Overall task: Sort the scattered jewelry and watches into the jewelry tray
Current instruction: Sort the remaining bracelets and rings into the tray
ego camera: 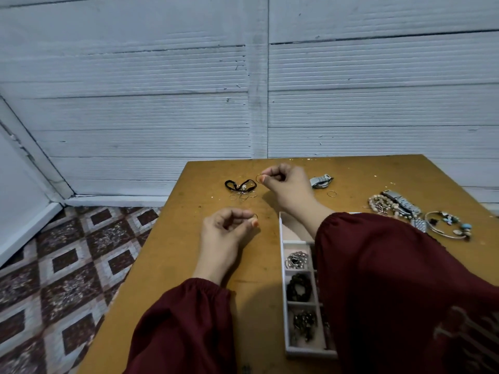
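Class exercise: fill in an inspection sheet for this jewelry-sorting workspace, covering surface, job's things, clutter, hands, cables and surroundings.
Surface: wooden table, scuffed, pale specks near far edge.
Job's things: jewelry tray partly under the right sleeve, three visible compartments filled. Black cord bracelet, small rings, watch, loose hoop, bead bracelets, watch band and charm bangle lie on the table.
Clutter: nothing seen.
Hands: left hand pinches a thin ring; right hand pinches a thin hoop.
Cables: nothing seen.
Surroundings: ribbed white wall; patterned floor.
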### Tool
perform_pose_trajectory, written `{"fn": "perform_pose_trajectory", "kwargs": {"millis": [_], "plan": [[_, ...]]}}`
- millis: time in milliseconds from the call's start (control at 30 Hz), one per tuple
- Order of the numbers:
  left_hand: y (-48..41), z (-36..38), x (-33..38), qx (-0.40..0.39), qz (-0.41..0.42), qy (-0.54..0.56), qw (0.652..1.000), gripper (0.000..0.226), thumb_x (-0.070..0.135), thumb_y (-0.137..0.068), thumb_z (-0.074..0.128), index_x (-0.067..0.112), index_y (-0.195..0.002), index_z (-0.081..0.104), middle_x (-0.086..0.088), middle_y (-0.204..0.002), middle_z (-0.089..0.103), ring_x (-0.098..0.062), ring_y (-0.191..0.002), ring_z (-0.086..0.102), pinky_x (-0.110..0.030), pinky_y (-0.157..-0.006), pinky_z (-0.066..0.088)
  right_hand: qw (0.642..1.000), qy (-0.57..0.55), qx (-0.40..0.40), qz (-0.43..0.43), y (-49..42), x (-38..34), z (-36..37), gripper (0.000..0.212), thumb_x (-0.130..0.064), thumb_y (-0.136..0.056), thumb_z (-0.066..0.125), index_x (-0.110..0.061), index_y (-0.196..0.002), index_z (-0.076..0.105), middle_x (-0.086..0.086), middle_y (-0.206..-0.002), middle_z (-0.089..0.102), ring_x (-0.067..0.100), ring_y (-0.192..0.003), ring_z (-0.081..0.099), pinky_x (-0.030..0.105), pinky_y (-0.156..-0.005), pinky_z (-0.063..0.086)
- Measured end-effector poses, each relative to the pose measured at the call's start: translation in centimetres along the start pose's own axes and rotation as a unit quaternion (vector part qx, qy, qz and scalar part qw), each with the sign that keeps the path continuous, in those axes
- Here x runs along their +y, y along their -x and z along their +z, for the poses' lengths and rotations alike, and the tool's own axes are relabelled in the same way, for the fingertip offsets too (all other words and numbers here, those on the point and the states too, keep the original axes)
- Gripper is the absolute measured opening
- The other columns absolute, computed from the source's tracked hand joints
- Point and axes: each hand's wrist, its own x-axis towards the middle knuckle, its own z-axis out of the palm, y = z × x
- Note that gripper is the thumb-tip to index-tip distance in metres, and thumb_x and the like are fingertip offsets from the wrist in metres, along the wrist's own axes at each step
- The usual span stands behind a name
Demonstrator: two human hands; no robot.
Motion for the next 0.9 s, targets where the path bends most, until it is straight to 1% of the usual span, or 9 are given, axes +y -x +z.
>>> {"fn": "perform_pose_trajectory", "kwargs": {"millis": [133,333,433,500,567,633,733,833,900], "plan": [[1.8,0.9,0.3,0.006,-0.007,0.024,1.0,0.017,-0.006,-0.072,0.075,0.01,-0.076,0.071,0.004,-0.066,0.07,-0.002,-0.062,0.063,-0.016,-0.061,0.05,0.999,0.029,0.011,-0.011,2.5,0.1,-2.0,0.018,-0.007,-0.084,0.069,-0.02,-0.074,0.062,0.0,-0.07,0.059,0.008,-0.064,0.053,0.015,-0.055,0.045],[4.9,2.2,1.5,0.004,-0.04,0.072,0.997,0.012,0.008,-0.069,0.079,0.013,-0.079,0.076,-0.01,-0.086,0.073,-0.03,-0.089,0.067,-0.049,-0.088,0.052,0.999,0.044,0.015,-0.019,7.8,-0.2,-6.5,0.015,-0.009,-0.083,0.071,-0.02,-0.075,0.065,0.005,-0.075,0.063,0.01,-0.069,0.055,0.029,-0.066,0.049],[6.6,3.2,2.3,-0.004,-0.062,0.111,0.992,0.017,0.013,-0.066,0.079,0.011,-0.083,0.076,-0.011,-0.089,0.073,-0.042,-0.097,0.065,-0.06,-0.088,0.05,0.998,0.036,0.052,-0.029,10.4,-0.4,-8.9,0.015,-0.008,-0.082,0.071,-0.019,-0.075,0.065,0.003,-0.077,0.064,0.01,-0.07,0.057,0.026,-0.068,0.049],[7.6,4.1,2.9,-0.006,-0.055,0.101,0.993,0.013,0.007,-0.071,0.077,0.01,-0.084,0.075,-0.01,-0.087,0.073,-0.037,-0.093,0.067,-0.053,-0.084,0.055,0.997,0.015,0.07,-0.033,12.2,-0.5,-10.5,0.007,-0.005,-0.084,0.069,-0.011,-0.082,0.065,0.002,-0.077,0.063,0.003,-0.065,0.058,0.015,-0.06,0.049],[8.4,4.9,3.5,-0.006,-0.038,0.091,0.995,0.013,0.002,-0.073,0.076,0.006,-0.086,0.075,-0.009,-0.086,0.074,-0.026,-0.088,0.069,-0.035,-0.08,0.058,0.994,-0.009,0.102,-0.034,13.5,0.0,-11.9,0.005,-0.005,-0.083,0.07,-0.008,-0.086,0.066,0.004,-0.076,0.063,-0.002,-0.057,0.057,0.013,-0.053,0.048],[9.0,5.6,4.0,-0.01,-0.024,0.076,0.997,0.013,-0.001,-0.074,0.074,0.005,-0.086,0.074,-0.009,-0.086,0.074,-0.022,-0.085,0.069,-0.029,-0.077,0.058,0.989,-0.019,0.142,-0.027,14.5,1.0,-13.2,0.006,-0.007,-0.082,0.072,-0.011,-0.083,0.068,0.005,-0.075,0.066,0.004,-0.06,0.06,0.021,-0.055,0.053],[9.7,6.7,4.7,-0.029,-0.01,0.052,0.998,0.015,-0.004,-0.075,0.074,0.01,-0.08,0.074,-0.008,-0.079,0.074,-0.019,-0.076,0.069,-0.031,-0.07,0.058,0.983,-0.003,0.182,-0.025,15.6,2.4,-14.5,0.007,-0.01,-0.081,0.073,-0.016,-0.081,0.07,0.004,-0.078,0.071,0.014,-0.07,0.063,0.032,-0.066,0.055],[10.3,7.8,5.1,-0.05,0.005,0.027,0.998,0.017,-0.007,-0.075,0.073,0.01,-0.079,0.073,-0.003,-0.074,0.073,-0.009,-0.067,0.068,-0.02,-0.061,0.055,0.981,0.019,0.189,-0.037,16.7,3.2,-15.3,0.01,-0.009,-0.082,0.072,-0.019,-0.082,0.069,-0.002,-0.077,0.069,-0.001,-0.064,0.058,0.016,-0.061,0.048],[10.6,8.4,5.1,-0.065,0.011,0.01,0.998,0.018,-0.008,-0.076,0.071,0.009,-0.08,0.072,-0.004,-0.078,0.073,-0.006,-0.068,0.067,-0.017,-0.063,0.054,0.981,0.031,0.187,-0.04,17.3,3.7,-15.4,0.013,-0.008,-0.082,0.071,-0.021,-0.081,0.068,-0.006,-0.074,0.068,-0.007,-0.059,0.055,0.011,-0.058,0.045]]}}
